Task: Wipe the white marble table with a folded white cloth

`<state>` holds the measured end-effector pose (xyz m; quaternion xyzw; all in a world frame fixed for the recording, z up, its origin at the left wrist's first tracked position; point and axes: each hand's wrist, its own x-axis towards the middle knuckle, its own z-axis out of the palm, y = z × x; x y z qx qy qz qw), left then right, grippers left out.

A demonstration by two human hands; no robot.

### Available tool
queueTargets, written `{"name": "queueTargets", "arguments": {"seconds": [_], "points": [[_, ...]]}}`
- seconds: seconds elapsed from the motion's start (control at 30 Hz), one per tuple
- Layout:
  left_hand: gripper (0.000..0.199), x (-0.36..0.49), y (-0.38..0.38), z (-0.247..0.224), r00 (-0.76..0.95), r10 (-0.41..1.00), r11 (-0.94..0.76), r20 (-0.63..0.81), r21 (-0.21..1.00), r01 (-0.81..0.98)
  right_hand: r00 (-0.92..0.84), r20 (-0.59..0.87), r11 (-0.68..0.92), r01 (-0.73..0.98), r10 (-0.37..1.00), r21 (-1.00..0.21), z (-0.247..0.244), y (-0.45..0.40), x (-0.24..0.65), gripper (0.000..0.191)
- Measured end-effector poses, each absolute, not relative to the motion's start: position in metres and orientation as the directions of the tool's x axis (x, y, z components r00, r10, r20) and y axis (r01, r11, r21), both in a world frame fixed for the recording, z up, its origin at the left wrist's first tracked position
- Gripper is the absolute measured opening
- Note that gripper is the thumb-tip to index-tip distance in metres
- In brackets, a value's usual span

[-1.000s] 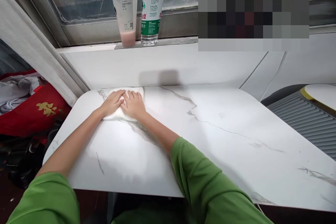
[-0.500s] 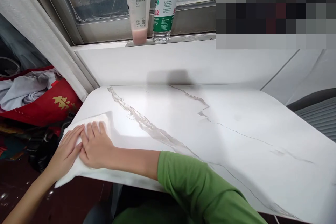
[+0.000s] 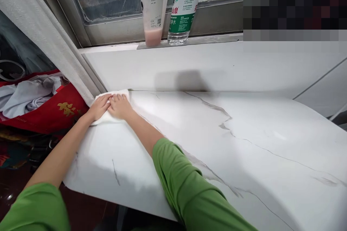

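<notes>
A white cloth (image 3: 115,117) lies flat at the far left corner of the white marbled table (image 3: 168,173), close to the wall. My left hand (image 3: 99,107) presses on the cloth's left part, palm down with its fingers stretched out. Beside it, my right hand (image 3: 119,106) lies flat on the same cloth, fingers extended toward the wall. The two hands touch or nearly touch at the fingers. Neither hand is wrapped round anything.
On the window ledge stand a plastic cup (image 3: 154,11) with pink drink and a clear bottle (image 3: 184,11) with a green and white label. A pale curtain (image 3: 51,36) hangs at the left, beside a red bag (image 3: 62,110) holding light fabric.
Both hands and the cloth have moved away from the table's near left edge to its far left corner by the wall. The camera view has shifted slightly.
</notes>
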<state>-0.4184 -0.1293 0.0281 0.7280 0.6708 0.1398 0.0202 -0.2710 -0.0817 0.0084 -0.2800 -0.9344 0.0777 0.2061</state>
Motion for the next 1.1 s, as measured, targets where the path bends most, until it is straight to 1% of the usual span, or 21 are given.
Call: {"name": "queueTargets", "arguments": {"seconds": [0.13,0.27,0.43,0.53,0.67,0.77,0.87,0.97,1.1], "points": [[0.049,-0.401,-0.089,0.028,0.108,0.98,-0.14,0.167,0.198,0.97,-0.695,0.364,0.784,0.562,0.62,-0.264,0.005,-0.052,-0.256,0.048],[0.049,-0.391,-0.098,0.024,0.102,0.98,-0.133,0.174,0.179,0.975,-0.699,0.387,0.799,0.545,0.601,-0.255,0.005,-0.057,-0.243,0.048],[0.054,-0.365,-0.144,0.019,0.06,0.99,-0.074,0.13,0.102,0.992,-0.765,0.369,0.849,0.462,0.528,-0.256,0.006,-0.083,-0.214,0.048],[0.053,-0.334,-0.182,0.018,0.058,0.982,-0.071,0.178,0.065,0.995,-0.799,0.38,0.884,0.403,0.466,-0.236,0.005,-0.111,-0.184,0.048],[0.053,-0.283,-0.238,0.016,0.141,0.963,-0.158,0.228,0.06,0.986,-0.809,0.399,0.901,0.36,0.431,-0.244,0.005,-0.164,-0.13,0.052],[0.059,-0.246,-0.274,0.016,0.218,0.947,-0.241,0.234,0.073,0.968,-0.812,0.389,0.898,0.357,0.434,-0.257,0.007,-0.208,-0.087,0.055],[0.066,-0.219,-0.295,0.018,0.303,0.927,-0.328,0.222,0.084,0.941,-0.81,0.362,0.883,0.384,0.462,-0.269,0.009,-0.239,-0.055,0.055],[0.067,-0.206,-0.29,0.019,0.368,0.912,-0.39,0.182,0.101,0.915,-0.806,0.315,0.863,0.439,0.501,-0.25,0.008,-0.243,-0.04,0.057],[0.06,-0.204,-0.236,0.014,0.387,0.913,-0.403,0.131,0.134,0.906,-0.791,0.228,0.822,0.531,0.568,-0.205,0.004,-0.199,-0.044,0.06]]}}
